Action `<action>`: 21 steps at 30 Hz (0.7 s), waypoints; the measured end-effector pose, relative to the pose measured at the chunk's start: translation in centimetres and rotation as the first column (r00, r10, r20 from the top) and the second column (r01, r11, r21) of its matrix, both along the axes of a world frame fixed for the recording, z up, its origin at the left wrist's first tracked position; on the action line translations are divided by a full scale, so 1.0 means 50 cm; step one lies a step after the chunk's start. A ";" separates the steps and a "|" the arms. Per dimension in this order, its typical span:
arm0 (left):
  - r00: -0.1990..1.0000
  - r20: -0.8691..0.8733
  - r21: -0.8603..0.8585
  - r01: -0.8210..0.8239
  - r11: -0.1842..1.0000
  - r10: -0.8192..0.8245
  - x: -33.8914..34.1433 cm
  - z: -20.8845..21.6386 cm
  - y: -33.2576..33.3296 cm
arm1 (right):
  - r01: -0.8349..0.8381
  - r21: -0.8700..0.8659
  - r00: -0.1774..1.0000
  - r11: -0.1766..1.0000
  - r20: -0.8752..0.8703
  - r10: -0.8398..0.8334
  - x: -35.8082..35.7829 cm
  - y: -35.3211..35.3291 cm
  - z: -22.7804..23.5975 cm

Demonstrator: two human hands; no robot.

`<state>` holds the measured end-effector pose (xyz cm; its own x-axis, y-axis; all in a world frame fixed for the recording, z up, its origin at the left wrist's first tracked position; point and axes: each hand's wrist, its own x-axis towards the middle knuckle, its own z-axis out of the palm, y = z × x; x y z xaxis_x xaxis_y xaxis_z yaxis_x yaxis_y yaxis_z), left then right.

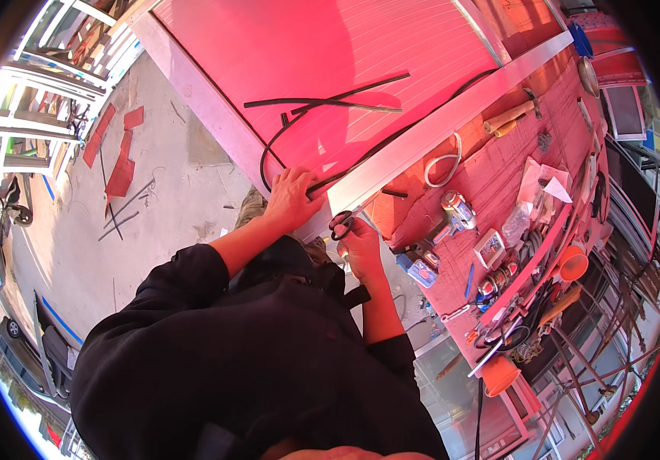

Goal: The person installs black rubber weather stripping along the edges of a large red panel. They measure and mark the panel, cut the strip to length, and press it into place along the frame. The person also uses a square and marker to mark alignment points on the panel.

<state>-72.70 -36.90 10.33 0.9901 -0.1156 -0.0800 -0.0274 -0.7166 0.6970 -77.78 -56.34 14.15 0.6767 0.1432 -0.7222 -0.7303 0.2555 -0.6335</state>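
Note:
In front of me lies a framed panel (284, 46) with a red-lit surface and a pale metal frame. My left hand (293, 201) is at its near corner, fingers bent around a black rubber strip (368, 156) that runs along the frame's inner edge. Part of that strip is hidden under the fingers. Just right of the corner, my right hand (361, 247) is closed on scissors (341, 224) with dark loop handles. More black strip pieces (322, 102) lie crossed on the panel, and one curves down toward my left hand.
On the right, a red-covered bench (453, 253) carries a power tool (459, 211), a mallet (508, 116), a white loop (443, 161), a blue box (420, 270) and orange cups (573, 263). Red scraps (121, 167) and dark strips lie on the concrete floor (169, 176) at left.

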 end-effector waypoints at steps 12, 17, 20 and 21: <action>0.968 -0.239 -0.035 -0.083 0.996 0.072 -0.032 0.001 0.017 | -0.249 -0.062 0.968 0.967 -0.034 0.247 -0.011 -0.090 -0.048; 0.910 -0.388 -0.045 -0.181 0.983 0.149 -0.065 -0.004 0.015 | -0.621 -0.146 0.774 0.770 -0.265 0.574 0.019 -0.077 -0.055; 0.864 -0.486 -0.156 -0.236 0.959 0.133 -0.066 -0.015 0.021 | -0.704 -0.140 0.701 0.697 -0.294 0.649 0.040 -0.065 -0.060; 0.845 -0.522 -0.209 -0.263 0.942 0.121 -0.065 -0.017 0.024 | -0.723 -0.157 0.685 0.673 -0.289 0.669 0.046 -0.060 -0.062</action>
